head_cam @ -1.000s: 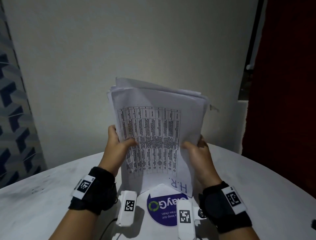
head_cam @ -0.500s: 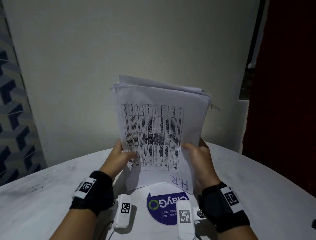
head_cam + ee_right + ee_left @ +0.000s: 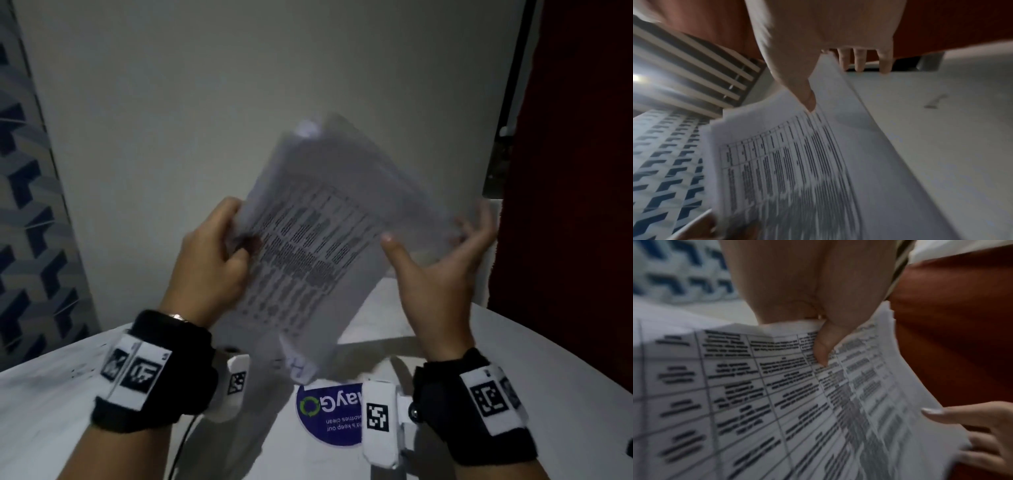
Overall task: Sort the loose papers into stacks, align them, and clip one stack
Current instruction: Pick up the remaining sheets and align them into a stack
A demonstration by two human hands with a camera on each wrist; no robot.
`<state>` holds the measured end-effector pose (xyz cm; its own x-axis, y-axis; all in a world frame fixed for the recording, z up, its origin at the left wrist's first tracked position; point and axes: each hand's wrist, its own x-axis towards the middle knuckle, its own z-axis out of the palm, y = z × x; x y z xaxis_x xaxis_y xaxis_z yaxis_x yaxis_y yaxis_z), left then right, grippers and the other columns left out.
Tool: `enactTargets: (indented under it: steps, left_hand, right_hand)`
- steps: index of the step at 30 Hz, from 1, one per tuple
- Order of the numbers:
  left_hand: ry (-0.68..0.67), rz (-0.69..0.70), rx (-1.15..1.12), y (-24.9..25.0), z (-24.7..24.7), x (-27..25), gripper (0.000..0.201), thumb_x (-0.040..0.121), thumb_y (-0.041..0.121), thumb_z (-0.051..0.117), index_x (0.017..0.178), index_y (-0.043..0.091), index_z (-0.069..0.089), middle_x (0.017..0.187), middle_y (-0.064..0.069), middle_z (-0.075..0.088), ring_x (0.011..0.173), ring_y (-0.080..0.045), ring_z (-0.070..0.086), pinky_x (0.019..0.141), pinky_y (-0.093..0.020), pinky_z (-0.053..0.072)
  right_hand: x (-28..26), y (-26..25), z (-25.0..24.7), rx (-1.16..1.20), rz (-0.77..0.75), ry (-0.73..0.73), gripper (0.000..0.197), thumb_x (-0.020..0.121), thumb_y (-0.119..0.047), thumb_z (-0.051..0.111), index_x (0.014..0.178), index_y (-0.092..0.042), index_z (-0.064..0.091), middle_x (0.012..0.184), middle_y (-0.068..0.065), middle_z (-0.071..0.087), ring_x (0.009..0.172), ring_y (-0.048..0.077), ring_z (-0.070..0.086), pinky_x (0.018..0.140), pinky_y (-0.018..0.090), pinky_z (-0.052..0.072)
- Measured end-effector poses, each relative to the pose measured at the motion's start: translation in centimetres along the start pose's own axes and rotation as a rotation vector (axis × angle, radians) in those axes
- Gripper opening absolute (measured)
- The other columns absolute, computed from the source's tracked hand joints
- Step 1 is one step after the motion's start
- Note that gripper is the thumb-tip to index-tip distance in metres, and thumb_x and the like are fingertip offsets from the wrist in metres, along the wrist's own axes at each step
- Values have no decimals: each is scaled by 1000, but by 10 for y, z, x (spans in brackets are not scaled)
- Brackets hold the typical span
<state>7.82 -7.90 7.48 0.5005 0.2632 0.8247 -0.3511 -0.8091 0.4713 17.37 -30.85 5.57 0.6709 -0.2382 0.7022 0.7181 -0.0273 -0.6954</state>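
Observation:
A stack of loose papers [image 3: 325, 240], its top sheet printed with a table, is held in the air above the white table [image 3: 534, 363], tilted to the right and motion-blurred. My left hand [image 3: 233, 240] grips the stack's left edge, the thumb [image 3: 824, 350] on the printed face and the fingers behind. My right hand [image 3: 435, 263] is at the right edge with fingers spread and straight; its thumb [image 3: 807, 99] touches the front of the papers [image 3: 787, 170]. No clip is in sight.
On the table under the stack lies a white sheet with a round purple logo [image 3: 329, 414]. A small dark object [image 3: 629, 448] sits at the table's right edge. A pale wall stands behind, a red curtain [image 3: 575, 171] at the right, patterned wall at the left.
The stack stood upright on the table between both hands. Now it is lifted and turned clockwise by the left hand, and the right hand has let go and spread its fingers.

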Motion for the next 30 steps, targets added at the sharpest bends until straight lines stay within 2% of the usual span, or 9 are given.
enactTargets:
  steps: [4,7,9,13,16,19,23,27,30]
  left_hand:
    - [-149,169,274,25,-22,0,31,81,-3,67,99,22,61,75,-2,64,70,-35,56,63,-44,49]
    - [-237,169,324,23,-22,0,39,78,-7,69,101,25,64,77,4,65,71,-27,57,66,-37,47]
    - [-255,152,305,15,-19,1,42,80,-5,70,100,31,60,78,2,66,74,-27,58,70,-38,47]
    - [-87,119,326,-6,-4,0,33,79,26,76,108,35,62,100,5,68,107,-34,58,96,-50,40]
    - [64,-188,433,-34,-3,-3,93,67,52,90,145,36,42,149,-4,51,143,-34,36,117,-56,20]
    - [139,-573,88,-70,-10,-10,132,56,37,100,158,34,17,165,-9,30,150,-31,29,124,-54,21]
    - [-97,-902,-529,-100,-1,-27,86,42,25,91,123,14,66,125,-11,73,118,-32,64,100,-49,44]
    - [14,-713,-452,-91,20,-28,21,73,0,83,88,7,71,91,-10,72,90,-27,64,80,-41,51]
    - [153,-513,-386,-81,30,-20,24,84,-10,72,88,14,71,86,0,72,79,-18,64,73,-31,57]
  right_hand:
    - [13,-17,-22,-139,-91,-225,108,69,-21,93,155,-29,27,145,-5,47,134,7,46,110,30,39]
    - [19,-17,-31,-129,101,-604,60,73,-8,88,122,-37,66,111,-5,76,108,3,68,101,41,55]
    - [18,-11,-30,-86,165,-751,26,82,-5,80,101,-24,80,99,5,80,95,9,74,94,52,56]
    - [12,12,-22,-15,156,-658,9,90,-17,74,94,-19,82,95,15,79,91,24,75,86,60,58]
    - [10,36,-24,78,241,-566,11,90,-9,73,97,-12,81,96,7,79,92,21,72,87,45,58]
    - [14,51,-35,136,366,-454,24,88,4,71,94,-18,80,96,1,81,98,20,75,91,38,59]
    - [17,64,-42,199,447,-368,23,85,3,71,98,-15,77,94,0,81,95,20,76,85,32,62]
    - [11,70,-34,225,404,-261,26,89,1,70,109,-14,77,100,-2,80,101,18,75,91,33,60]
    - [8,68,-31,184,293,-209,23,95,-5,68,104,-24,76,87,-20,78,86,-1,73,80,16,58]
